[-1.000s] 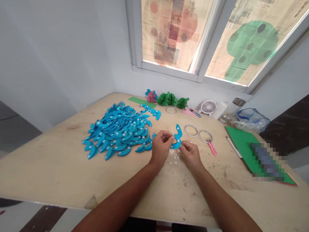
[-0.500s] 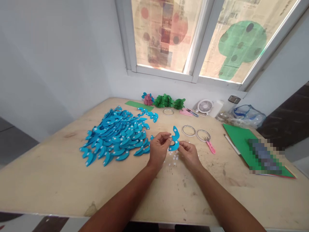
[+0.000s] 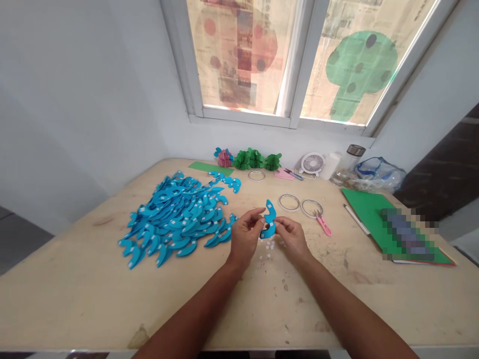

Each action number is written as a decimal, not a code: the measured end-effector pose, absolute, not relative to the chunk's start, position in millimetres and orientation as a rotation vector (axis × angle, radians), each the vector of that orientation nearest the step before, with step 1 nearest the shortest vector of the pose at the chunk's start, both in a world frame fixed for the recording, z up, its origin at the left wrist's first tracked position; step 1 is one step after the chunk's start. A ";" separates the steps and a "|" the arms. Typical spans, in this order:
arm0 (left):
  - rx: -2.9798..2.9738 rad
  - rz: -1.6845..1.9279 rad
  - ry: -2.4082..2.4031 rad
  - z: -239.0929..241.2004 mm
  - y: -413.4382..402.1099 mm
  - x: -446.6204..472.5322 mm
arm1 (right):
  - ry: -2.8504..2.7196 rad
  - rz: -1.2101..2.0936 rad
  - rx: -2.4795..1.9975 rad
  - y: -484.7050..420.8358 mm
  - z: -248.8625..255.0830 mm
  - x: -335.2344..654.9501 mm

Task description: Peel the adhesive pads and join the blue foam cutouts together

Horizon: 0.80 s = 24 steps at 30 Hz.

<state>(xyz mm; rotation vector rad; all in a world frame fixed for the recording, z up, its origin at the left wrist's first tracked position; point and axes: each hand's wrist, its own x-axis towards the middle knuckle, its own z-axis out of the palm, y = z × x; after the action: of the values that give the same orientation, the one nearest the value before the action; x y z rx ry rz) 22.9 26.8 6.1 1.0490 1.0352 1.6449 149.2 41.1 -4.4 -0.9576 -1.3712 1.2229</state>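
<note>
Both my hands meet over the middle of the wooden table [image 3: 75,294]. My left hand [image 3: 245,239] and my right hand [image 3: 294,239] pinch a curved blue paper piece [image 3: 269,219] between them, held just above the tabletop. Small white paper bits [image 3: 268,248] lie scattered on the wood under my hands. A big pile of similar blue curved pieces with white tabs [image 3: 177,214] spreads to the left of my left hand.
Two tape rings [image 3: 289,202] and pink scissors [image 3: 322,223] lie beyond my right hand. Green paper sheets [image 3: 368,214] sit at the right. A small fan [image 3: 312,163], a jar [image 3: 348,163], a plastic bag [image 3: 379,174] and green and pink paper decorations [image 3: 256,158] line the wall.
The view has drifted so the table sits lower and further left in frame. My hands stay together on the blue piece, with the fingers shifting slightly on it.
</note>
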 end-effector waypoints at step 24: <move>1.199 1.578 1.079 4.6 26.3 21.2 | -1.314 1.186 -0.969 44.5 -5.9 153.2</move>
<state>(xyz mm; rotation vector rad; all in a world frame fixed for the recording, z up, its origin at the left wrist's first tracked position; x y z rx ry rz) 21.2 26.3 4.6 1.1992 1.0793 1.5776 153.2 44.5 -5.9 -0.9685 -1.3140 1.1856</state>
